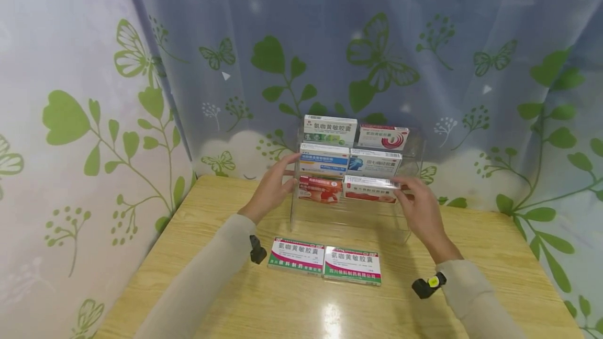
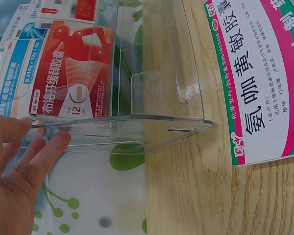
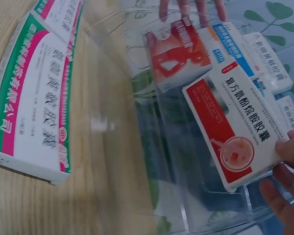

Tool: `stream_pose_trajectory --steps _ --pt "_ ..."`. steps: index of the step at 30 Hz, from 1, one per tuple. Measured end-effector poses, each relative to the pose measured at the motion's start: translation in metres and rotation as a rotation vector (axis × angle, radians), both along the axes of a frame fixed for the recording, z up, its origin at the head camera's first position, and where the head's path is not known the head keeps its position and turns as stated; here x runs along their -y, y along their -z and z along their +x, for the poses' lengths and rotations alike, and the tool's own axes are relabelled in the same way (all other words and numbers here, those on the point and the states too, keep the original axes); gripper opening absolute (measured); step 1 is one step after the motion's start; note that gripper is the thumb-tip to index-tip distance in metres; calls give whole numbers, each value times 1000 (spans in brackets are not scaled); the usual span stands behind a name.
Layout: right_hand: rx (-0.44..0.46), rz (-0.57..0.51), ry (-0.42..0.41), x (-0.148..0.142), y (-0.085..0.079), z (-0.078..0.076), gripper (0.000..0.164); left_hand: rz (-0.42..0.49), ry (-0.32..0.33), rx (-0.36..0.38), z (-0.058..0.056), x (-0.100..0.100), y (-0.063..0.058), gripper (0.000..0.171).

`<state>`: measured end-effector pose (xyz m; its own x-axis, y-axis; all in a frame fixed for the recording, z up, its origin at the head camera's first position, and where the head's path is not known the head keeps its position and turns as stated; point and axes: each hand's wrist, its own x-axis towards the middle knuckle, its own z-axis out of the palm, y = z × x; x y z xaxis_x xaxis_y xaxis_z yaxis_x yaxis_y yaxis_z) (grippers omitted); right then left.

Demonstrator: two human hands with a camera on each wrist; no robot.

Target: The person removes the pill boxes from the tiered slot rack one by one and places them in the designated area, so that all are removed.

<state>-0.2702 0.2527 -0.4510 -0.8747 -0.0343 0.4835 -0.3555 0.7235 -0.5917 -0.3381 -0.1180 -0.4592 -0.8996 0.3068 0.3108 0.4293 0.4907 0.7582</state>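
A clear acrylic stand (image 1: 348,216) holds medicine boxes in tiers. My right hand (image 1: 421,213) pinches the right end of a white and red medicine box (image 3: 235,127) at the front tier, thumb on its face. That box leans at an angle in the right wrist view. Beside it sits a red and orange medicine box (image 2: 76,68). My left hand (image 1: 270,187) touches the stand's left side with extended fingers (image 2: 49,154). Behind are a blue and white box (image 1: 324,161), a grey-white box (image 1: 374,164), a green and white box (image 1: 330,131) and a white box with red rings (image 1: 382,137).
Two flat white, green and pink medicine boxes, a left one (image 1: 297,256) and a right one (image 1: 352,266), lie side by side on the wooden table (image 1: 264,307) before the stand. A patterned curtain (image 1: 301,14) hangs right behind the stand.
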Motion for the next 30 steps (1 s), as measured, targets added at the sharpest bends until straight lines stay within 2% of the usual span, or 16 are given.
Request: stream_pose_trajectory --steps 4,9,13,17,30 --pt "-59 -28 -18 -7 -14 7 31 5 1 -8 1 0 0 69" --pt "-33 -52 -64 -28 -24 22 32 -1 2 -11 2 0 -1 70" --pt "77 -23 -84 -54 -23 37 33 -5 2 -7 2 0 -2 70" --pt "217 -2 -114 -80 -14 50 36 -4 -4 -1 3 0 -4 70" --pt "626 -162 -255 -138 37 72 47 2 4 2 4 -2 -5 70"
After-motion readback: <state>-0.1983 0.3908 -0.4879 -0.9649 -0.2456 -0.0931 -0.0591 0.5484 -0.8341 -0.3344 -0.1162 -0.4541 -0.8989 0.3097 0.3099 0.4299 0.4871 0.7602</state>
